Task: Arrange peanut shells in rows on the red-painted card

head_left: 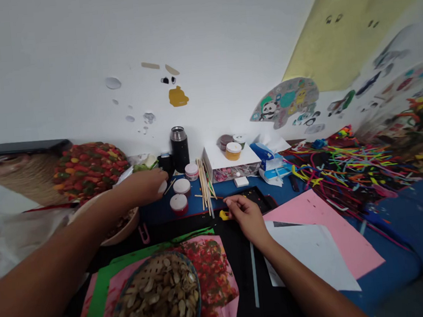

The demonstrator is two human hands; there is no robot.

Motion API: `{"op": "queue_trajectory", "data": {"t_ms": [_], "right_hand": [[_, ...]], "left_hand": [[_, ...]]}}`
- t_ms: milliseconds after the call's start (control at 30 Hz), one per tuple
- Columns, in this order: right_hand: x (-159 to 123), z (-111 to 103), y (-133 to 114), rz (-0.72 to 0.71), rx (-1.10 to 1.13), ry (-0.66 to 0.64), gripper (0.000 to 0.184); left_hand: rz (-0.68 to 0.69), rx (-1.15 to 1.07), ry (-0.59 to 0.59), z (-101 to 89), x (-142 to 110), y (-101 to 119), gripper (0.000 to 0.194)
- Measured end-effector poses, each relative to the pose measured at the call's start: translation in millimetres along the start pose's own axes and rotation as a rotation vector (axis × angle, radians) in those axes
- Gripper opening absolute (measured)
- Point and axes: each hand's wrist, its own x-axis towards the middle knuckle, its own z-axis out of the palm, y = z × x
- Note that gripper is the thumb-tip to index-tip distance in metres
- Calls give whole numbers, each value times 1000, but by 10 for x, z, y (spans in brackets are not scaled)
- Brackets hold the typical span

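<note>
My left hand (pixel 149 186) reaches across the bowl, its fingers curled down at a white round piece (pixel 162 186) that looks like a jar lid; its far side is hidden. Beside it stand white-lidded jars, one red (pixel 179 203), one behind it (pixel 182 186) and a pink one (pixel 192 172). My right hand (pixel 244 214) is pinched closed above the black mat. A thin reddish stick (pixel 218 197) ends at its fingertips, and a small yellow piece (pixel 224 215) lies just under them. What the pinch holds is unclear.
Seed shells fill a basket (pixel 197 278) on painted pink and green sheets (pixel 220 256). Behind are wooden sticks (pixel 204 184), a black flask (pixel 179 149) and a white box (pixel 230 162) bearing jars. Rightward lie a black tray (pixel 269 200), paper (pixel 308 253) and colourful pipe cleaners (pixel 359 158).
</note>
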Motion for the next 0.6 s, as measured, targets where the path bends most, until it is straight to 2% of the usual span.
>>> {"op": "queue_trajectory", "data": {"t_ms": [300, 600], "right_hand": [[16, 4, -14, 13, 8, 2, 45], [87, 39, 17, -17, 7, 36, 44]], "left_hand": [[48, -48, -63, 450, 127, -138, 41], [95, -113, -76, 672, 147, -145, 52]]}}
